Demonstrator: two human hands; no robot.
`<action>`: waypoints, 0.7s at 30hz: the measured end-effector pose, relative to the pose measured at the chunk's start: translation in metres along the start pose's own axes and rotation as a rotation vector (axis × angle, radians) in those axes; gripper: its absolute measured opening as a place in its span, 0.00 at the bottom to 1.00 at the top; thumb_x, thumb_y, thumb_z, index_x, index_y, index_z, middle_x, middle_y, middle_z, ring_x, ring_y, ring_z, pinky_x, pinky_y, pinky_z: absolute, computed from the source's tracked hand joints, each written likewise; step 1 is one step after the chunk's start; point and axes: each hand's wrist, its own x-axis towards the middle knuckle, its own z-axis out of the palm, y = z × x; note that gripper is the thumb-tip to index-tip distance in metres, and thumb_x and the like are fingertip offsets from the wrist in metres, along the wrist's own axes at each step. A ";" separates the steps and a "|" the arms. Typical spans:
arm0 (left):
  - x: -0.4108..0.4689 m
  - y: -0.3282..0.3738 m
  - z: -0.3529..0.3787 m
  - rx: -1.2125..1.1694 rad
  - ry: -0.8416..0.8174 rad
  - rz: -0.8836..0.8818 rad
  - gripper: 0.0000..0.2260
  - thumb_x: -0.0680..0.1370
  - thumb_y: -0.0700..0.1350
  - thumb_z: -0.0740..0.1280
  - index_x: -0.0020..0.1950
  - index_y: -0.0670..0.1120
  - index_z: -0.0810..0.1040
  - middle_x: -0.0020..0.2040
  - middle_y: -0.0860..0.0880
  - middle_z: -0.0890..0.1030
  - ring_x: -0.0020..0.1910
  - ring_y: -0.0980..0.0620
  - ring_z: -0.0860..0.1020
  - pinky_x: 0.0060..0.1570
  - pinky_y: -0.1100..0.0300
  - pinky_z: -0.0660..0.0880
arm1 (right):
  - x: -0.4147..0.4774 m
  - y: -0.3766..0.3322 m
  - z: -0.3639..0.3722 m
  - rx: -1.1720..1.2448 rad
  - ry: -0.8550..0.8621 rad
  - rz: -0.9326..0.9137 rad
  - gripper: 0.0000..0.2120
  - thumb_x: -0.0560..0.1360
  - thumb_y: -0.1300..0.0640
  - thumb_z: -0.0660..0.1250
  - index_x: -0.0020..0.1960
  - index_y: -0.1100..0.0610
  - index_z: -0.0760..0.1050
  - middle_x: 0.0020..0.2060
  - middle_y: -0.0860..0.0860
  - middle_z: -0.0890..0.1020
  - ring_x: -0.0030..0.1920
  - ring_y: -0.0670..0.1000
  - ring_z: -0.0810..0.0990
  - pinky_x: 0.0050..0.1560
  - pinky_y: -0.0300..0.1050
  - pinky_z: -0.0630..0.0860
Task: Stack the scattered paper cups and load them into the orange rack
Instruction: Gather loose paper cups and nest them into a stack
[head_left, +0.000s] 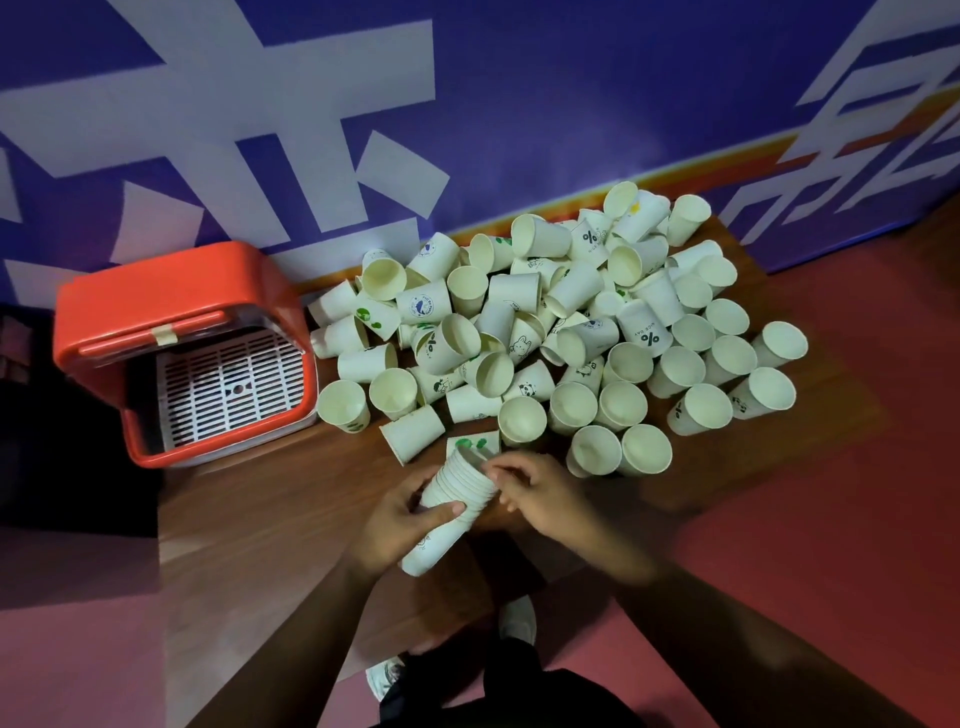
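A tilted stack of nested white paper cups (457, 493) lies over the near part of the wooden table (270, 509). My left hand (397, 525) grips the stack around its middle. At the stack's open top my right hand (540, 493) rests, its fingers curled at the rim. Beyond my hands a big heap of scattered paper cups (561, 332) covers the table, some upright, some on their sides, several with printed marks. The orange rack (182, 353) stands at the table's left end, its front open and a white slotted tray (231, 389) inside.
A blue wall with large white lettering (311, 130) rises right behind the table. Red floor (831, 571) lies to the right and in front. My shoes (517, 621) show under the table's near edge. Bare wood lies between the rack and my hands.
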 end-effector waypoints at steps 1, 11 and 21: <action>-0.002 -0.001 0.000 -0.013 0.016 -0.003 0.23 0.72 0.44 0.77 0.66 0.47 0.78 0.60 0.50 0.84 0.59 0.51 0.82 0.54 0.63 0.77 | 0.002 0.004 0.000 0.005 0.059 -0.002 0.07 0.77 0.55 0.67 0.53 0.53 0.81 0.39 0.43 0.82 0.38 0.40 0.80 0.43 0.40 0.77; -0.016 -0.008 -0.004 -0.125 0.138 -0.061 0.21 0.74 0.47 0.76 0.66 0.52 0.79 0.59 0.51 0.84 0.57 0.50 0.83 0.55 0.54 0.80 | 0.053 0.032 -0.010 -0.775 0.136 -0.072 0.13 0.76 0.60 0.65 0.60 0.61 0.74 0.60 0.57 0.74 0.55 0.59 0.79 0.50 0.51 0.78; -0.027 -0.032 -0.002 -0.133 0.156 -0.129 0.26 0.68 0.59 0.77 0.64 0.53 0.80 0.57 0.49 0.85 0.55 0.47 0.84 0.58 0.46 0.79 | 0.060 0.040 -0.011 -0.763 0.258 -0.192 0.06 0.71 0.70 0.64 0.44 0.62 0.77 0.44 0.57 0.79 0.44 0.59 0.80 0.39 0.50 0.77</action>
